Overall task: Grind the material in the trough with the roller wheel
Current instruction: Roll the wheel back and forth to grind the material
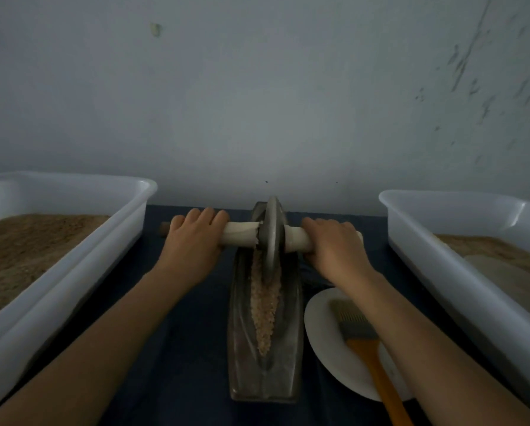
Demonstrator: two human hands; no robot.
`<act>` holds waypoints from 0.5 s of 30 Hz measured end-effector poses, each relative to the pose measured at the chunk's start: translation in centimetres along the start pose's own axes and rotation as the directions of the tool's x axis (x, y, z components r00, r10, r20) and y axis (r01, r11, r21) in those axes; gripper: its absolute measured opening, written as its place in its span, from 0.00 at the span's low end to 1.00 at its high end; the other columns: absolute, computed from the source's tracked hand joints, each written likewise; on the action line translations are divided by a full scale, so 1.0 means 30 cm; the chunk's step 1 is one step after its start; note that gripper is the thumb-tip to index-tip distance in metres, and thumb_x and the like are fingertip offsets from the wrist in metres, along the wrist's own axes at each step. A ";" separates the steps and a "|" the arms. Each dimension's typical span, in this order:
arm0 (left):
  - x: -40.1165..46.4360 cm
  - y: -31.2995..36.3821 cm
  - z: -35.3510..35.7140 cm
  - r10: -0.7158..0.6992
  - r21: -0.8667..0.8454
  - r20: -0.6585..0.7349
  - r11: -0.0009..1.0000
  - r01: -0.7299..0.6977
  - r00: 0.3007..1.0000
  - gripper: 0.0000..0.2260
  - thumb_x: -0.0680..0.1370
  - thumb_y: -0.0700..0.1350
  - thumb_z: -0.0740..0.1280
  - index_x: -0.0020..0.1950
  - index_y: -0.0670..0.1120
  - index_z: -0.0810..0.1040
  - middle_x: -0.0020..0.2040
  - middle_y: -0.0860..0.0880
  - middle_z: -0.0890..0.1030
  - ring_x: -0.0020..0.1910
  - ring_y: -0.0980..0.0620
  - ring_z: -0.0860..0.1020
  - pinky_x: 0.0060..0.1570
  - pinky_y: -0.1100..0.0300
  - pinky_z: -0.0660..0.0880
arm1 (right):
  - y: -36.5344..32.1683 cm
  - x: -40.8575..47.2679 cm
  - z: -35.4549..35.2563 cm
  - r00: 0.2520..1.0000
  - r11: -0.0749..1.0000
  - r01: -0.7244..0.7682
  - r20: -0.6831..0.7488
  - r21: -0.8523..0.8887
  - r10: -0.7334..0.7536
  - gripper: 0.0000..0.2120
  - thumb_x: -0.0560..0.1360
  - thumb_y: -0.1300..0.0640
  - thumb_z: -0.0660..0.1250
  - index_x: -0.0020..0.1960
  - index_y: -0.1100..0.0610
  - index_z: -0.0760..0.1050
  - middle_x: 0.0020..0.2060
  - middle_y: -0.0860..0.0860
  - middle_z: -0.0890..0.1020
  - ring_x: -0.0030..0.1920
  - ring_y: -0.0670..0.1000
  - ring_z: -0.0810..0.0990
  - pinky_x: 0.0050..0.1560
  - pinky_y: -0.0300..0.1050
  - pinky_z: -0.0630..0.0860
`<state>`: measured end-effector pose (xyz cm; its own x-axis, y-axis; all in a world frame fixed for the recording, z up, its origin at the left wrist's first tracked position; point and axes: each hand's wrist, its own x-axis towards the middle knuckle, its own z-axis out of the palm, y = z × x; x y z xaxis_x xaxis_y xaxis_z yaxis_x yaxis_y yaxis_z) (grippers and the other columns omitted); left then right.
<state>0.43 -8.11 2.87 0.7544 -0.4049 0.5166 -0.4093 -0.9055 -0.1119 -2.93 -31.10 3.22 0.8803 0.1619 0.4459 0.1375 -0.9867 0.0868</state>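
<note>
Both hands hold the axle: left hand (193, 238) and right hand (334, 244), each grip wrapped round the handle (242, 235), with the roller wheel (271, 238) between the two grips. The wheel sits at the trough's (242, 333) far end; the grain (265, 302) lies nearer than the grips. Uneven pressure could tilt the wheel, riding it off the groove or spilling grain onto the bench (180, 348).
</note>
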 end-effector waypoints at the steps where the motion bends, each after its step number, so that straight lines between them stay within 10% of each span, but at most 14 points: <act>1: 0.002 -0.005 -0.009 0.003 0.000 0.048 1.000 -0.003 0.999 0.14 0.75 0.50 0.65 0.58 0.49 0.68 0.55 0.49 0.73 0.54 0.48 0.72 0.52 0.54 0.65 | -0.002 -0.002 -0.016 0.999 1.000 0.013 0.034 -0.013 -0.012 0.09 0.73 0.54 0.65 0.52 0.53 0.70 0.48 0.51 0.78 0.49 0.54 0.75 0.41 0.45 0.57; 8: -0.001 -0.025 -0.166 0.149 -0.159 0.599 0.985 -0.065 0.786 0.18 0.74 0.52 0.68 0.60 0.50 0.67 0.56 0.50 0.76 0.53 0.52 0.75 0.51 0.60 0.69 | -0.046 -0.030 -0.197 0.831 0.995 0.046 0.549 0.089 -0.087 0.11 0.72 0.54 0.69 0.53 0.55 0.76 0.49 0.52 0.80 0.48 0.51 0.79 0.41 0.41 0.70; 15: -0.030 -0.015 -0.279 0.267 -0.276 0.774 0.958 -0.074 0.574 0.13 0.72 0.52 0.70 0.53 0.54 0.70 0.50 0.50 0.79 0.48 0.51 0.79 0.51 0.53 0.77 | -0.057 -0.074 -0.290 0.678 0.980 0.063 0.712 0.190 -0.182 0.10 0.69 0.55 0.71 0.49 0.56 0.77 0.43 0.51 0.82 0.41 0.46 0.79 0.33 0.33 0.71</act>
<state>-4.36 -6.27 9.55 0.7210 -0.5728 -0.3899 -0.5897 -0.8027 0.0887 -9.08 -29.65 9.84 0.8955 0.2783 -0.3474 0.2764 -0.9594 -0.0563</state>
